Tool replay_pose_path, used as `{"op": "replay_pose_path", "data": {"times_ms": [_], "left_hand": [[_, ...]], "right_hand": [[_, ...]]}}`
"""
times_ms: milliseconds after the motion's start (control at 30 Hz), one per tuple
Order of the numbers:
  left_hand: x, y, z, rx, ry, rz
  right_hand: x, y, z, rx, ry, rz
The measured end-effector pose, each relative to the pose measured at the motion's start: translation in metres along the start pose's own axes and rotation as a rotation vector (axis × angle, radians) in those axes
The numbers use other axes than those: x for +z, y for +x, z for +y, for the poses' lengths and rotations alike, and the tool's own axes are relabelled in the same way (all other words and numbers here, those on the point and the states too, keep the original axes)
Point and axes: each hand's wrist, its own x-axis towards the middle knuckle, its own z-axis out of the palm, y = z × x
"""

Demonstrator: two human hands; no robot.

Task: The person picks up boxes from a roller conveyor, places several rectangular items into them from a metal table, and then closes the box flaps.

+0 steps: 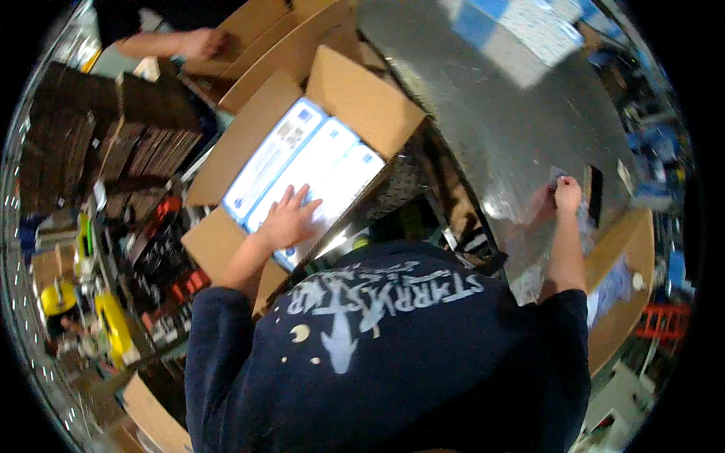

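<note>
The left hand (288,217) lies flat on the white packs (302,170) in the open cardboard box (362,98), so the part of the packs under it is hidden. The labels on the packs are too small and blurry to make out. The right hand (566,192) pinches something small on the shiny metal table (498,113), but that thing is too blurry to tell what it is. A dark flat thing (594,192) beside it is unclear too. The blue and white boxes (521,26) at the top are smeared and cut off by the edge. Another person's hand (198,41) shows at the top left, and their body is cut off.
</note>
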Motion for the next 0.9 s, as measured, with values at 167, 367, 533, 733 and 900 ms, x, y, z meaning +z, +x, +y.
{"op": "replay_pose_path", "data": {"times_ms": [167,367,533,733,900], "left_hand": [[-0.097,0.049,0.068,0.077,-0.286,0.555],[-0.096,0.041,0.082,0.040,-0.434,0.928],[-0.029,-0.093,0.041,-0.573,-0.212,0.434],[0.047,-0.124,0.016,-0.443,-0.045,0.117],[0.044,-0.091,0.007,-0.420,0.142,-0.183]], "right_hand": [[-0.004,-0.017,-0.205,-0.378,0.633,-0.739],[-0.020,-0.146,-0.389,-0.974,1.004,-1.469],[-0.007,-0.167,-0.404,-1.378,0.587,-1.386],[0.006,-0.169,-0.383,-1.392,0.114,-1.856],[-0.024,-0.179,-0.373,-1.169,0.076,-1.776]]}}
